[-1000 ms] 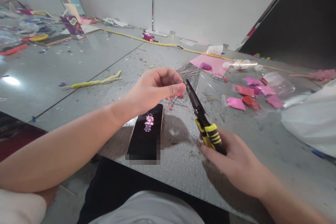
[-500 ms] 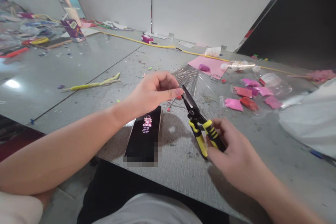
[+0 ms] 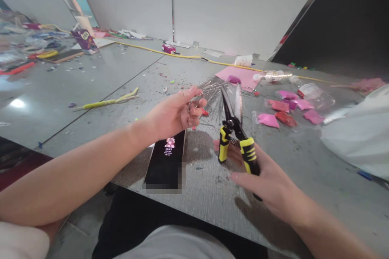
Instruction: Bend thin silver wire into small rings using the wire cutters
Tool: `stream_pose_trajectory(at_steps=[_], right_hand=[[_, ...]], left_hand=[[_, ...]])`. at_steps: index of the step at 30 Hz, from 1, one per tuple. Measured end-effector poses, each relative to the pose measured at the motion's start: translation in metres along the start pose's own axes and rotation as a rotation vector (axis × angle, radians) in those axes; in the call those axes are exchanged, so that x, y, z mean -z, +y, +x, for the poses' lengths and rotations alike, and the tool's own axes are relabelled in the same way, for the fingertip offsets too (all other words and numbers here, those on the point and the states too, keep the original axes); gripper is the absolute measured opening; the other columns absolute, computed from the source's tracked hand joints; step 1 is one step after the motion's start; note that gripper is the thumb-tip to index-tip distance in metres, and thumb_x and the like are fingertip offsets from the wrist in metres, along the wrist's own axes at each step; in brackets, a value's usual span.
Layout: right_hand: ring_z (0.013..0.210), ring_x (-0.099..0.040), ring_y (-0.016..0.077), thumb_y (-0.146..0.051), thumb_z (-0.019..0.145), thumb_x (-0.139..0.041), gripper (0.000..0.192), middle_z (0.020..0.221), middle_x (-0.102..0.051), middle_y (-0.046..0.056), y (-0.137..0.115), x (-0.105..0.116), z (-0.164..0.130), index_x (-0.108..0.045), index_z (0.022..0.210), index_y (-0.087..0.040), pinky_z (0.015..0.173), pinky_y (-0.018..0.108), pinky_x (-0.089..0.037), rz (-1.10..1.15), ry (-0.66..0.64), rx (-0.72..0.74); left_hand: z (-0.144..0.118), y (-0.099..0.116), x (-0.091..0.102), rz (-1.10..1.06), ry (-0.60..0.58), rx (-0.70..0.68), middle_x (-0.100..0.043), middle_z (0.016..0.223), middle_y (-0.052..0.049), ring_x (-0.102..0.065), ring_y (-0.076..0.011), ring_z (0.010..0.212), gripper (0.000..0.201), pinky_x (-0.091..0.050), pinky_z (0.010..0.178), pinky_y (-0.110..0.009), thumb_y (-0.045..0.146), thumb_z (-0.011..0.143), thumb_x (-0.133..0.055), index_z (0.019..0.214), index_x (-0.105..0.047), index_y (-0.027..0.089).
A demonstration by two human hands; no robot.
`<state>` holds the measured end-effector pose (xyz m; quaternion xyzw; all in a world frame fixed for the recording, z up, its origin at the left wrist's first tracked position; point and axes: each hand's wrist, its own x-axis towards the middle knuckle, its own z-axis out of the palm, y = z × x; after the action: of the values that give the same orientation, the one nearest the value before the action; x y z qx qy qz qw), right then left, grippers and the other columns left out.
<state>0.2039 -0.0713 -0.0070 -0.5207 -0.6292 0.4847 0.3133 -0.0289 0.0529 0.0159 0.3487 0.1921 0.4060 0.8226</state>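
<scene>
- Left hand (image 3: pixel 173 114): fingers curled, apparently on thin silvery wire (image 3: pixel 191 107).
- Right hand (image 3: pixel 269 174): gripping black-and-yellow metal shears (image 3: pixel 232 124), blades spread, seemingly between cuts.
- Long silvery wires (image 3: pixel 215 91) lie beyond, apparently unworked, on the grey surface (image 3: pixel 319 178).

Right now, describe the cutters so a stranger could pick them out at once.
On the grey table, find the black phone by the near edge. To its right, the person's right hand holds the cutters, blades spread. Black-and-yellow handles set them apart from the phone and the thin strands beyond.

The left hand (image 3: pixel 179 114) half curls, thumb extended; the right hand (image 3: pixel 269 174) grips.
</scene>
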Motion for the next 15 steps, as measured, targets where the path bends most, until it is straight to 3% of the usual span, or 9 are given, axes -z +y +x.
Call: stream_pose_trajectory(at_steps=[3,6,10,15], right_hand=[[0.100,-0.067,0.0237,-0.030,0.091,-0.060,0.033,0.115,-0.068,0.007,0.000,-0.010,0.003,-0.045,0.120,-0.027,0.088,0.042,-0.056,-0.035,0.039,0.068],[0.102,-0.068,0.0249,-0.032,0.090,-0.062,0.049,0.117,-0.065,0.009,0.003,-0.010,0.007,-0.038,0.132,-0.028,0.088,0.045,-0.056,-0.224,0.173,0.201],[0.109,-0.065,0.0320,-0.026,0.082,-0.065,0.052,0.118,-0.065,0.012,0.011,0.004,0.016,-0.050,0.132,-0.025,0.092,0.051,-0.053,-0.701,0.409,0.391],[0.110,-0.062,0.0414,-0.029,0.079,-0.066,0.055,0.115,-0.065,0.018,0.012,0.019,0.021,-0.052,0.132,-0.019,0.093,0.059,-0.051,-1.010,0.713,0.525]], left_hand=[[-0.002,-0.001,-0.001,-0.040,-0.050,0.016,-0.064,0.089,0.000,-0.056,-0.0055,0.062,0.042,-0.049,0.055,-0.018,0.033,0.069,-0.093,0.096,-0.066,0.017],[-0.005,-0.001,-0.002,-0.005,-0.054,-0.006,-0.066,0.093,-0.002,-0.060,-0.0079,0.066,0.039,-0.050,0.058,-0.020,0.017,0.068,-0.089,0.101,-0.068,0.017],[-0.006,0.001,-0.004,0.001,-0.018,0.038,-0.067,0.096,-0.005,-0.066,-0.0150,0.075,0.022,-0.054,0.064,-0.026,0.017,0.079,-0.073,0.101,-0.068,0.018],[-0.005,-0.001,-0.007,0.035,-0.075,0.106,-0.068,0.089,-0.004,-0.066,-0.0149,0.072,0.015,-0.057,0.068,-0.030,0.020,0.093,-0.064,0.107,-0.068,0.020]])
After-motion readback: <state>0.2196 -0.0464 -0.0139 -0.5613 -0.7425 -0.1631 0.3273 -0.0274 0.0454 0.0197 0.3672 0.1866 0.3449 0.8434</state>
